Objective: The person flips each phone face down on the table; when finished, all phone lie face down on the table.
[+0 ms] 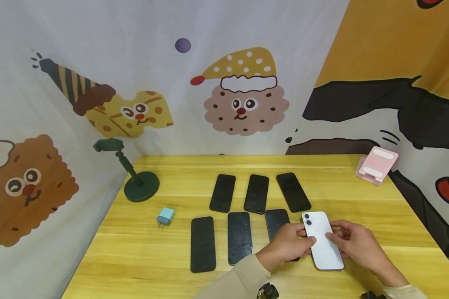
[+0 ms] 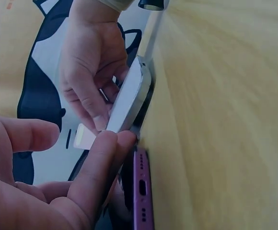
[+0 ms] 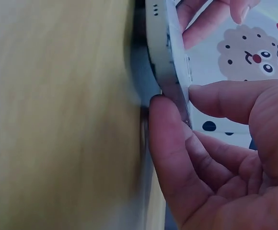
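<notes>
We are holding the white phone [image 1: 323,242] back side up at the near right of the wooden table [image 1: 359,195], with both hands on it. Our left hand [image 1: 289,246] is pinching its left edge, fingertips [image 2: 111,143] curled against the rim; our right hand [image 1: 355,241] is gripping the right edge between thumb and fingers [image 3: 164,129]. In both wrist views the white phone is sitting tilted, one long edge raised off the table.

Just left of it, a dark phone [image 1: 276,222] is lying partly under our left hand; the left wrist view shows a purple-edged phone [image 2: 143,191] flat on the wood there, which may be the same one, though we cannot tell. Two more dark phones [image 1: 220,242] are lying in the near row and three [image 1: 257,193] in the far row, all screen up.

Also on the table:
- a small blue charger plug [image 1: 166,216]
- a green phone stand [image 1: 138,178] at far left
- a pink folding stand [image 1: 376,165] at far right
</notes>
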`<state>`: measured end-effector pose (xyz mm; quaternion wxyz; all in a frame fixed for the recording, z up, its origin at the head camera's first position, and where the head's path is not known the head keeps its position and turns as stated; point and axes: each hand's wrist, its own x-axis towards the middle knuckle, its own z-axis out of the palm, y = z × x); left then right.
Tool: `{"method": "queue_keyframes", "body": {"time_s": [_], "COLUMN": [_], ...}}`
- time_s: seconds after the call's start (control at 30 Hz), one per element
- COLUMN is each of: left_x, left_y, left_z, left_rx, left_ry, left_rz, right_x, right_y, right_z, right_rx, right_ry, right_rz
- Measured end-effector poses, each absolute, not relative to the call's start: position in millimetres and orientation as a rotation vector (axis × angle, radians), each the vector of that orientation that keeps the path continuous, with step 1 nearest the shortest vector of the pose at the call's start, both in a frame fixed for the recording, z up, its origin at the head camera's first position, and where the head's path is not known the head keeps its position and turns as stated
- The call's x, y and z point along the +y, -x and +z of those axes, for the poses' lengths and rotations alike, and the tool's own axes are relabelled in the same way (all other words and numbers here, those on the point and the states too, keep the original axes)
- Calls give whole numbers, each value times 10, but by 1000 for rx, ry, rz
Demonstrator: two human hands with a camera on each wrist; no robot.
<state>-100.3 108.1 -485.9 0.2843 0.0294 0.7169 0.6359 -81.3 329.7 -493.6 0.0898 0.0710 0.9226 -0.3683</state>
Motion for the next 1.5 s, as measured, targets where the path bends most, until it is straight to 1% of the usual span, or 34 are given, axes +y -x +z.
{"method": "queue_keyframes", "body": {"time_s": [0.7,0.87,1.17,1.5], "left_x": [1003,952,726,387], "left_y": [1034,1024,1064,1101], "left_z": [-4842,-4839,-4808,-4855], "left_rx": [1844,1819,1801,1920], "left_ry": [-22,-55,-111,-141], "left_rz": [1722,1738,1818,1858], "right_x": [3268,3274,3142,2828], "right_y": [888,885,897,1003], "right_z": [-4922,-4893,-4841,-4813], "right_rx": [2697,2725,2954,2968], "right_ry": [-208,-172,-11,94], "right_rz": [-1059,-1049,-952,-1056]}}
